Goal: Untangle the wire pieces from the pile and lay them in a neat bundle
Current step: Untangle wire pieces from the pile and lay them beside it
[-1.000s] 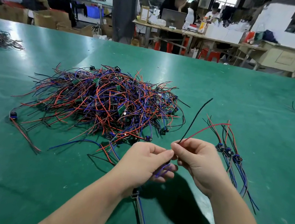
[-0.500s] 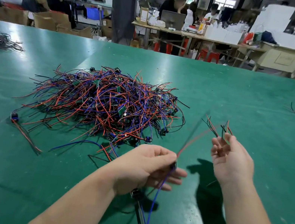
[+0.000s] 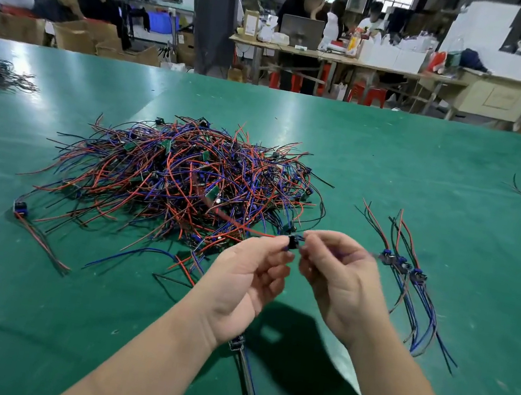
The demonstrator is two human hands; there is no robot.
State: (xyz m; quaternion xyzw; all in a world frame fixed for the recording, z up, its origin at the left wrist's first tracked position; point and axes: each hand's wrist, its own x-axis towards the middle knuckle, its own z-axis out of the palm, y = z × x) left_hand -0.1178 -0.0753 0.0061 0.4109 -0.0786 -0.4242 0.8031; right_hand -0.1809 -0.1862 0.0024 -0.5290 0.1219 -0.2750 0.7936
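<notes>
Wire pieces in red, blue and black lie heaped in a tangled pile on the green surface, left of centre and just beyond the hands. Small black-and-blue connectors and green tags show among its strands, and loose ends splay out on every side.

Near the pile's right edge, the left hand and right hand meet above the surface. The fingers of both are closed in a pinch on one small dark connector, whose red lead runs left into the pile.

To the right, well apart from the pile, a bundle of a few pieces lies roughly parallel. Its connectors sit side by side, with red and black ends pointing far and blue ends near.

Another wire piece lies under the left wrist, trailing toward the near edge. One stray piece lies at the pile's near left.
</notes>
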